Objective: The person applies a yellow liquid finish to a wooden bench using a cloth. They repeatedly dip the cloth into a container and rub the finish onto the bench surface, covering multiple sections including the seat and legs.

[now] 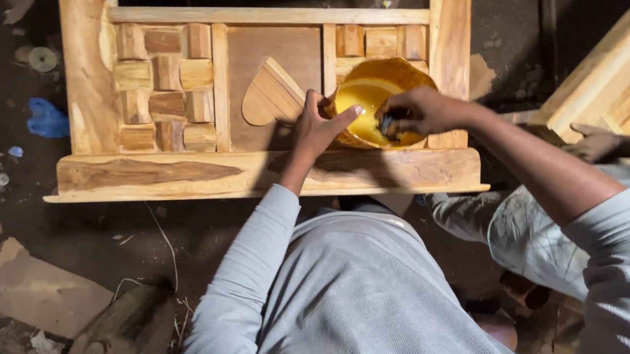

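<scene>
A carved wooden panel [147, 174] lies on the dark floor, with a heart shape [273, 94] in its middle field and block patterns on both sides. On its right part sits a yellow bowl [367, 93] of glossy liquid. My left hand [316, 126] steadies the bowl's left rim, fingers spread against it. My right hand [421, 110] reaches into the bowl and pinches a small dark pad [387, 124] at the liquid.
Another person sits at the right, a hand [594, 143] resting on a second wooden panel [613, 64]. A blue scrap [45, 119], a round disc [42, 58] and wood offcuts [35, 291] lie on the floor to the left.
</scene>
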